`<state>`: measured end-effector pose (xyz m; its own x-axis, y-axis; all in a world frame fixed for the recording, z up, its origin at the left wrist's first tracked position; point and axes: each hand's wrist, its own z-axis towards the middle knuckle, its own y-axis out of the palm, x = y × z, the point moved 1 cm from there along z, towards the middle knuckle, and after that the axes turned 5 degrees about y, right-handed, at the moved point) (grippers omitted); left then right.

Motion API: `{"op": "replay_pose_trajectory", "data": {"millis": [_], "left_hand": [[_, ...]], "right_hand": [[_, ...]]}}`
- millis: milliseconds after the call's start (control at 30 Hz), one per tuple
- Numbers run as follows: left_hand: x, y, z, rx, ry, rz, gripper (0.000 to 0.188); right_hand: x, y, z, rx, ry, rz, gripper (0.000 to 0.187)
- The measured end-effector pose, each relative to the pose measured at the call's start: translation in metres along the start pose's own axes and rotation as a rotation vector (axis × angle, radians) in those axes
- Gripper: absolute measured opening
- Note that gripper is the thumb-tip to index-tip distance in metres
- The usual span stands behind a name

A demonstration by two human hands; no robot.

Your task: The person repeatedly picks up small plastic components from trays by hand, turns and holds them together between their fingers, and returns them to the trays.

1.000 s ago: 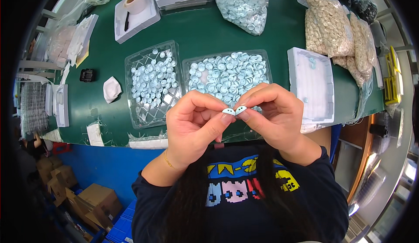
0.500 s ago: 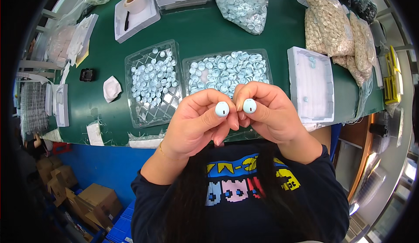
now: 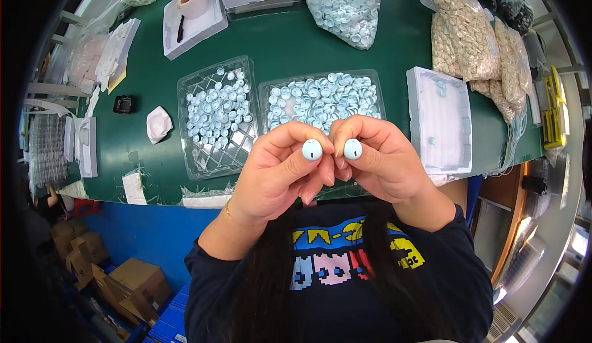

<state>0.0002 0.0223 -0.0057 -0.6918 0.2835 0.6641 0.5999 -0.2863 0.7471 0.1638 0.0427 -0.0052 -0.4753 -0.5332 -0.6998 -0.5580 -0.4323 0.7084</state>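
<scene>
Close together in front of my chest, both hands are closed in pinches. My left hand holds a light-blue round plastic shell between thumb and forefinger, its face with a short dark slot turned up. A matching round shell with the same dark slot is pinched in my right hand. The fingertips of the two hands nearly meet. Just beyond them lies a clear tray heaped with similar blue shells. To its left, another clear tray with a lattice base holds more blue shells.
A white tray with a few blue pieces stands on the right, near bags of beige pieces. At the back are a bag of blue shells and a white tray with a tape roll. A white cloth piece lies left.
My left hand has turned its shell slightly, so the slot sits nearer the middle of the face. The right hand looks almost unchanged.
</scene>
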Motion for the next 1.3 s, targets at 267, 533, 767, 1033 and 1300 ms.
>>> {"op": "replay_pose_trajectory", "data": {"millis": [267,533,767,1033,1300], "left_hand": [[-0.0026,-0.0021,0.0007,-0.007,0.058,0.019,0.016],[-0.0035,-0.0011,0.0001,0.052,0.079,0.062,0.015],[-0.0035,-0.0008,-0.0001,0.070,0.060,0.048,0.014],[-0.0056,-0.0009,-0.0016,0.087,0.257,0.370,0.012],[-0.0050,-0.0031,-0.0043,0.065,0.324,0.580,0.014]], "right_hand": [[0.0020,-0.0020,0.0016,-0.064,-0.033,0.016,0.014],[0.0040,-0.0031,0.0023,-0.031,-0.098,-0.046,0.012],[0.0051,-0.0037,0.0027,-0.020,-0.109,-0.046,0.012],[0.0022,-0.0051,0.0004,0.066,-0.248,-0.293,0.010],[-0.0017,-0.0059,-0.0015,0.146,-0.349,-0.516,0.010]]}}
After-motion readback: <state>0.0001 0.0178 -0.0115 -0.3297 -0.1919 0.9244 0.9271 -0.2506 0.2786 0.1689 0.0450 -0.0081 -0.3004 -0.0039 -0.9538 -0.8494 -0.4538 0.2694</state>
